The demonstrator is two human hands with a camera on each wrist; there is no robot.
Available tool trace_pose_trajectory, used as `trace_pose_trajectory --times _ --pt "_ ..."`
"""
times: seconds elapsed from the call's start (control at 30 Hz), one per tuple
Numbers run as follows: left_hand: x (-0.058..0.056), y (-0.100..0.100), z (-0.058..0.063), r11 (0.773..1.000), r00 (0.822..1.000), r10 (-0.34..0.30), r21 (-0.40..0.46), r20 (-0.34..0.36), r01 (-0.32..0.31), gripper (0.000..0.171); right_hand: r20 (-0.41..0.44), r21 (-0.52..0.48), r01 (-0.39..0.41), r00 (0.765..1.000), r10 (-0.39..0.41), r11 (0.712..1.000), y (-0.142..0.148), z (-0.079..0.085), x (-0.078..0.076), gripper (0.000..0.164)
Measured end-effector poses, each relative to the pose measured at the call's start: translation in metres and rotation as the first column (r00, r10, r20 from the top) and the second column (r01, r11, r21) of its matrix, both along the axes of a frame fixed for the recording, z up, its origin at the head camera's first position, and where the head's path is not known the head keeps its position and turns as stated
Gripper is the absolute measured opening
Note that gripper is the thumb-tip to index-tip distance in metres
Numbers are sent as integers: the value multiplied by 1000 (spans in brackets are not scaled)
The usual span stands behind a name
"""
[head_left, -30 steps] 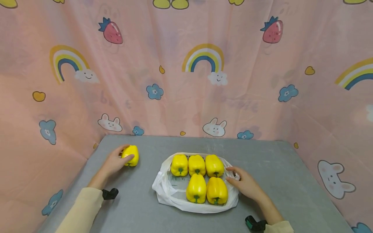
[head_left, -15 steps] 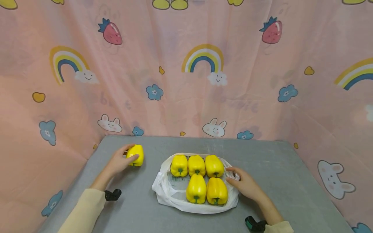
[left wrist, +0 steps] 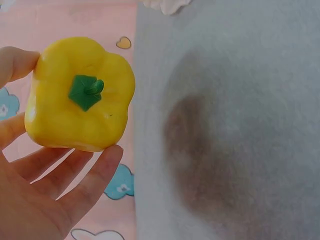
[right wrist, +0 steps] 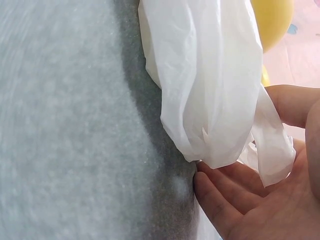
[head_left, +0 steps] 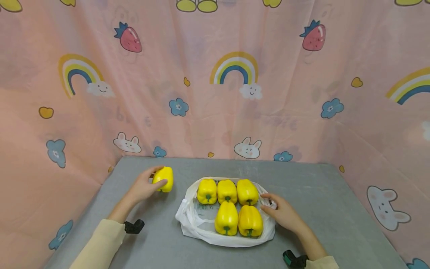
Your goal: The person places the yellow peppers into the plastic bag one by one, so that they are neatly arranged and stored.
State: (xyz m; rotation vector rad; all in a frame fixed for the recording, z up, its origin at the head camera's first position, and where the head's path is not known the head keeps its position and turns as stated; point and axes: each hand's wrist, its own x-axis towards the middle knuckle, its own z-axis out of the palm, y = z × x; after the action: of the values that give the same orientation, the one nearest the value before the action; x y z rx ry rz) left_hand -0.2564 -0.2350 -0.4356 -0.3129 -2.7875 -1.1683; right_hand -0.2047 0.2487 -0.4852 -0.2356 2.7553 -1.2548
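My left hand (head_left: 143, 187) grips a yellow bell pepper (head_left: 164, 180), thumb on the near side and fingers around the far side. In the left wrist view the pepper's green stem (left wrist: 87, 92) faces the camera, and a shadow on the table shows it is held above the surface. A white plastic bag (head_left: 188, 226) lies spread at the centre with several yellow bell peppers (head_left: 226, 218) in it, three in a back row. At the bag's right end my right hand (head_left: 282, 213) holds the edge, a bag handle (right wrist: 274, 145) between thumb and fingers.
A grey table (head_left: 336, 224) lies beneath everything. Pink patterned cloth (head_left: 208, 123) hangs behind it and along both sides. Inside the bag, at front left, a bare patch of printed plastic (head_left: 204, 212) shows beside the peppers.
My left hand has carried its bell pepper to the right, nearer the bag. The right hand, the bag and the peppers in it have stayed in place.
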Motion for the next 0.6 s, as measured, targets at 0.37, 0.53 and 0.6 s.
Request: trace_pose_trajectory --times 0.37,0.53,0.6 --pt "8 11 7 1000 999 -20 5 -36 20 65 -1 -4 4 1000 -4 1000 0 -1 0 48" --pt "11 16 10 999 998 -35 0 -59 35 63 4 0 4 1000 -4 1000 0 -1 0 49" --pt "12 19 12 999 996 -46 0 -70 46 62 3 -1 4 1000 -4 1000 0 0 0 49"
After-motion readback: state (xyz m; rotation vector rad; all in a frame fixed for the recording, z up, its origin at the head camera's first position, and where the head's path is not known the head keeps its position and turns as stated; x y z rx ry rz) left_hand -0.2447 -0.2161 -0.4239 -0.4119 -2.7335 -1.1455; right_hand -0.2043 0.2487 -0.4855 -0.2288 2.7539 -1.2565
